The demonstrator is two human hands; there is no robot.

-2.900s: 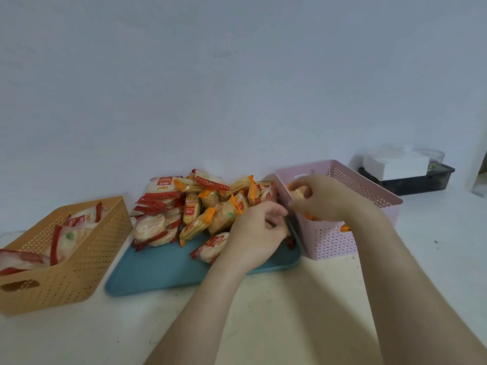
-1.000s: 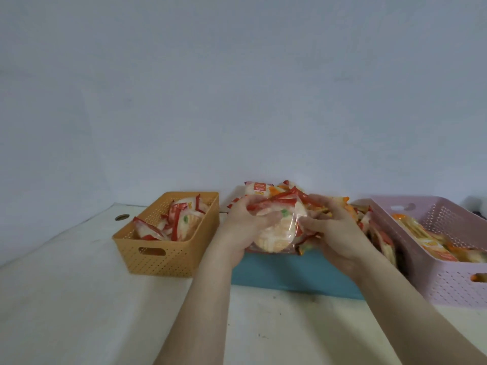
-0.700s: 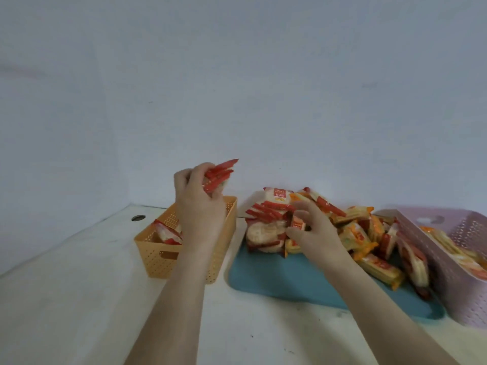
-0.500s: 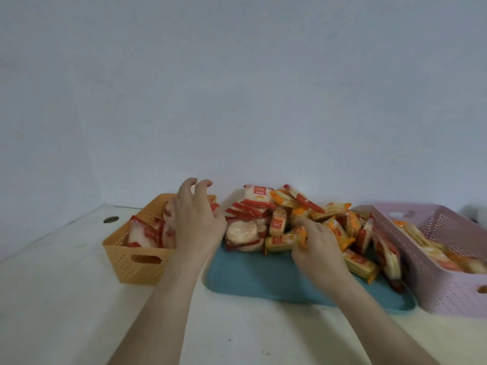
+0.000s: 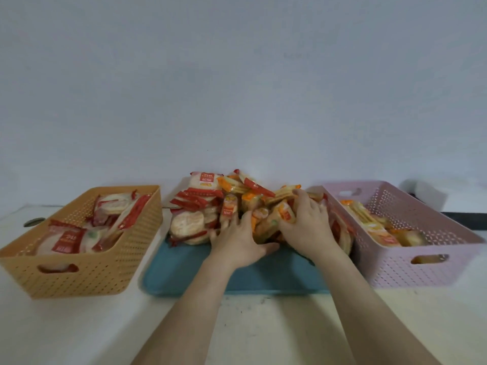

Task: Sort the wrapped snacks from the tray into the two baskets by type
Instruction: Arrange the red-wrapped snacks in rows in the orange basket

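Right hand (image 5: 309,225) fingers (image 5: 300,204) curl round orange-wrapped oblong snacks (image 5: 286,214); left hand (image 5: 237,242) fingers (image 5: 247,219) lie nearly straight against the pile (image 5: 245,198) (holding nothing, apparently). Pile heaped on flat teal plastic tray (image 5: 184,275). Best: lift orange only, shed strays, drop into pink perforated plastic basket (image 5: 421,270); red-wrapped round crackers (image 5: 187,222) go to tan perforated basket (image 5: 79,272).

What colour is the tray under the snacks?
The tray is teal blue, seen best in the head view, between the two baskets.
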